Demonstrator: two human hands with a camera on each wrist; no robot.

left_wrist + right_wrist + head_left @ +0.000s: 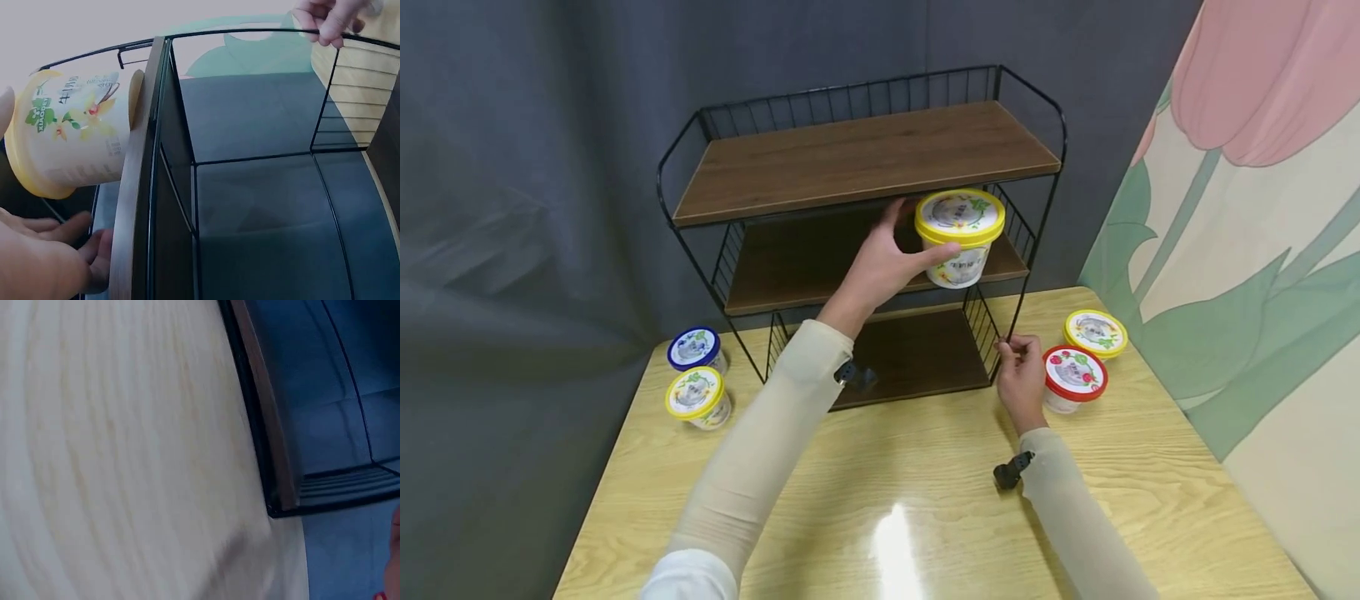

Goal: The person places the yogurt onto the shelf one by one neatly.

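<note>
A white tub with a yellow lid (961, 237) is at the front right of the middle board of a black wire shelf rack (865, 154). My left hand (887, 258) holds this tub, its thumb across the front and the other fingers on the left, partly hidden. In the left wrist view, flowers show on the tub's side (81, 125), and its base is by the board's edge. At the rack's lower right, my right hand (1021, 379) pinches the black side post. The right wrist view shows only a sliver of that hand (395, 556).
Right of the rack stand a red-lidded tub (1075, 375) and another yellow-lidded tub (1096, 332). To the left are a blue-lidded tub (694, 348) and one more yellow-lidded tub (698, 396). A wooden table (925, 475) carries everything; a dark curtain (535, 208) hangs behind.
</note>
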